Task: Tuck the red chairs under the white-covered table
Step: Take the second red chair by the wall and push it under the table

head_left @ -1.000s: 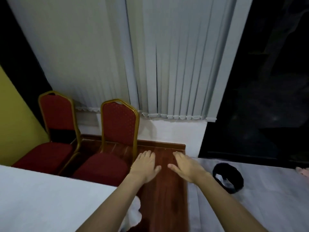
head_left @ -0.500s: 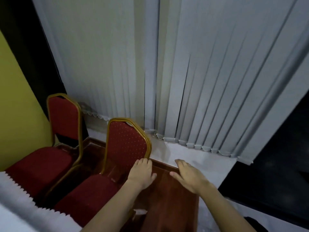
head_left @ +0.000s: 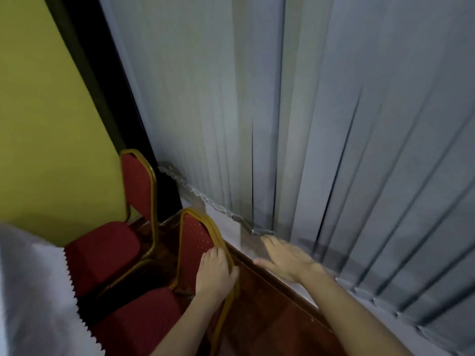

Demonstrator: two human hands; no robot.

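Observation:
Two red chairs with gold metal frames stand side by side along the white-covered table at the lower left. The near red chair has its backrest right below me, and my left hand is shut on the gold rail of that backrest at its right edge. My right hand hovers open, fingers spread, to the right of the backrest and touches nothing. The far red chair sits beyond it by the yellow wall, its seat partly under the cloth's zigzag edge.
Grey vertical blinds hang close behind the chairs. A yellow wall closes the left side. A white ledge runs under the blinds above the dark wooden floor.
I have come closer to the near chair and the view has swung left. My left hand has closed on its backrest rail. My right hand has moved forward, still open.

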